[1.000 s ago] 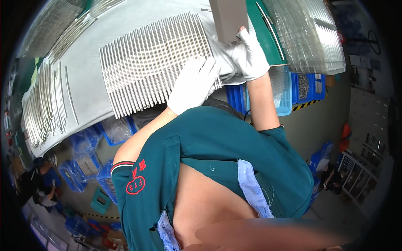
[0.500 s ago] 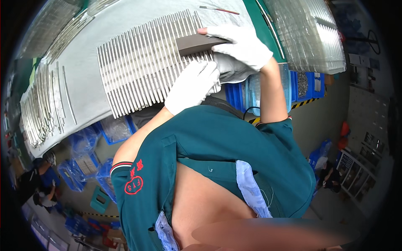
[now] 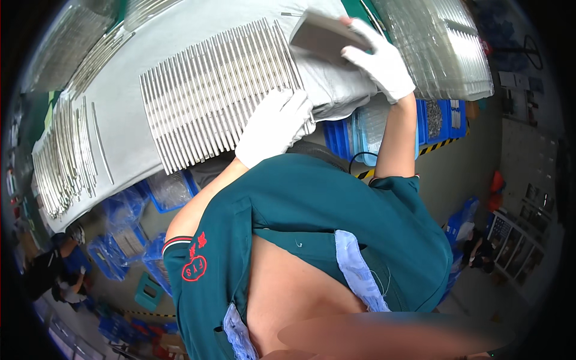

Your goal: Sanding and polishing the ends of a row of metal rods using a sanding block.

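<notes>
A row of slim metal rods point(image 3: 204, 96) lies side by side on the grey cloth of the table. My left hand point(image 3: 275, 127), in a white glove, rests at the near right corner of this row. Its fingers are curled closed over the ends of the rightmost rods, and the fingertips are partly hidden. To the right of the row, my gloved right hand point(image 3: 384, 65) grips a dark grey rectangular block point(image 3: 327, 37) by its right end. The block is tilted, raised over the cloth and slightly blurred.
More loose rods point(image 3: 66, 159) lie at the table's left, with another bundle point(image 3: 99, 63) farther back. Stacked clear plastic trays point(image 3: 441, 51) stand at the right. Blue bins point(image 3: 441, 120) sit below the table edge. A thin brush point(image 3: 291, 14) shows partly behind the block.
My right hand has moved the block off the rods, to the right and away from me, and tilted it up. My left hand stays at the rod ends.
</notes>
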`<state>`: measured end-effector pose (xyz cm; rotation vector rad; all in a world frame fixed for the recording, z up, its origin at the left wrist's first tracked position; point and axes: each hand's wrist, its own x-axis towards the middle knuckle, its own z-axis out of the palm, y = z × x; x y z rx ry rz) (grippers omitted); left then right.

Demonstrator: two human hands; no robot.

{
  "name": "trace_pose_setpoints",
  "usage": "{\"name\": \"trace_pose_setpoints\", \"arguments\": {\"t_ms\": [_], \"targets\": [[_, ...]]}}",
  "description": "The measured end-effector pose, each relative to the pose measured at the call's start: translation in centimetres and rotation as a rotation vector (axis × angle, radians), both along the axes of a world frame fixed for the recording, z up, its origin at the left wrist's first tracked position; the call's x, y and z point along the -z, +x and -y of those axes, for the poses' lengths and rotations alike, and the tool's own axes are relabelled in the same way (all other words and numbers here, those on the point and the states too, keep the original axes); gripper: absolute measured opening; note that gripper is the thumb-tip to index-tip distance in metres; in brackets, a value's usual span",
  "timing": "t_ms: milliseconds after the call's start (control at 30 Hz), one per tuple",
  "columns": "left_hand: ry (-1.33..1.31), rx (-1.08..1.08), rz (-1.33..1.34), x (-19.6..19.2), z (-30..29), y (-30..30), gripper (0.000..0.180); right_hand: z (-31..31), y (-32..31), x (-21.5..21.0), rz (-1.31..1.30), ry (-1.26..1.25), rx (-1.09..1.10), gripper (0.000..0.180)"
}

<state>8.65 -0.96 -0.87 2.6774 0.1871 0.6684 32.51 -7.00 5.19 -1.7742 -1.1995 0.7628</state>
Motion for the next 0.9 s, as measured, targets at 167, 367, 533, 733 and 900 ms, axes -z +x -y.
{"name": "trace_pose_setpoints", "arguments": {"t_ms": [167,367,533,733,900], "targets": [[-0.025,-0.045,-0.033,-1.5,0.7,0.6,0.052,1.8,1.7,2.9,-0.249,0.467,0.397,0.058],[0.015,-0.027,-0.109,-0.7,1.0,1.2,0.049,3.3,3.1,4.2,-0.487,0.602,0.46,0.057],[0.068,-0.029,-0.173,-0.8,1.0,1.6,0.038,2.9,0.6,1.8,0.006,0.377,0.433,0.053],[0.121,-0.091,-0.113,-0.4,1.2,1.9,0.037,2.3,-0.2,1.4,0.002,0.186,0.168,0.055],[0.076,-0.003,-0.022,0.5,0.9,1.8,0.028,2.1,0.5,1.5,0.169,0.004,-0.076,0.051]]}}
